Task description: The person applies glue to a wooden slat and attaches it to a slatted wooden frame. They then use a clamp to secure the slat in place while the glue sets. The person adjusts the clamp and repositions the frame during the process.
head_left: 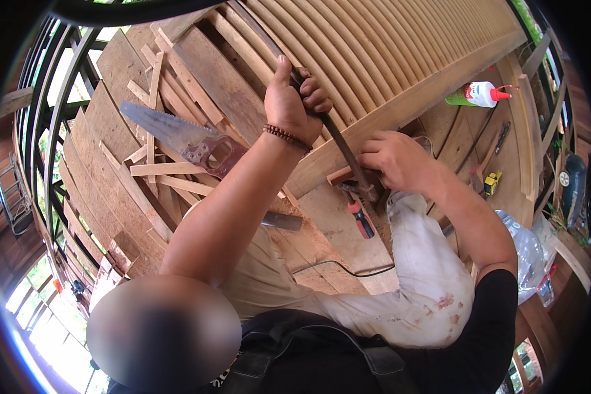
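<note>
A long dark metal bar clamp lies slantwise across a slatted wooden panel. My left hand, with a beaded bracelet at the wrist, is wrapped round the bar with the thumb pointing up. At the clamp's near end, by the panel's edge, my right hand has its fingers bent in and closed; what they pinch is hidden. A small wooden block sits beside the clamp's end, against the panel's edge. Just below is a screwdriver with a red and black handle.
Left of the panel, a handsaw rests on wood offcuts. To the right are a glue bottle with a red nozzle, a yellow tape measure and a clear plastic bottle. A black cable crosses the boards near my legs.
</note>
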Demonstrator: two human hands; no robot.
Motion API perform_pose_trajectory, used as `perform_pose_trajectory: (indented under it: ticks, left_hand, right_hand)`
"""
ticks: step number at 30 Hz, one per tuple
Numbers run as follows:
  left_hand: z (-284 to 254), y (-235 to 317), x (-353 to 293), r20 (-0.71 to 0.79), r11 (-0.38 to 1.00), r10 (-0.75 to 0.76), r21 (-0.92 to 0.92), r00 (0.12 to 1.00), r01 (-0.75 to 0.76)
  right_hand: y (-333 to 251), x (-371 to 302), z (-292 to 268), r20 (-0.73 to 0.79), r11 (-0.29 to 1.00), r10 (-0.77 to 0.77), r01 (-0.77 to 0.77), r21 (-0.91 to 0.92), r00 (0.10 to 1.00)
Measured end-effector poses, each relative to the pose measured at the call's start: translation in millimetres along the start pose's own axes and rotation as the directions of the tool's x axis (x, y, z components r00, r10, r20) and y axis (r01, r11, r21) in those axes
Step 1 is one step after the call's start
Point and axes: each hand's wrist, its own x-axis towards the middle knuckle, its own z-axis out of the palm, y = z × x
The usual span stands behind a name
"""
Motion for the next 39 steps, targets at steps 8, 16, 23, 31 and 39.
perform_pose_trajectory:
  ticks: [8, 16, 23, 31, 39]
  left_hand:
    - [-1, -1, 3, -0.001, 1.000, -0.021, -0.015, 1.000, 0.021]
    - [0, -4, 8, 0.008, 0.999, -0.038, -0.010, 0.999, 0.039]
    - [-3, -2, 7, -0.012, 0.999, -0.039, 0.007, 0.999, 0.039]
    - [2, -1, 5, 0.008, 0.997, -0.069, 0.022, 0.998, 0.069]
    - [-1, -1, 3, 0.019, 0.996, -0.075, 0.059, 0.997, 0.074]
  right_hand:
    - [1, 8, -3, 0.094, 0.997, -0.035, 0.042, -0.070, 0.995]
    - [14, 15, -4, 0.182, 0.999, -0.022, 0.016, 0.037, 0.983]
    - [8, 12, 5, 0.193, 1.000, -0.008, 0.010, -0.013, 0.981]
    - [10, 13, 11, 0.126, 0.996, -0.051, 0.041, 0.078, 0.991]
    - [12, 16, 7, 0.216, 0.999, -0.006, -0.005, 0.049, 0.976]
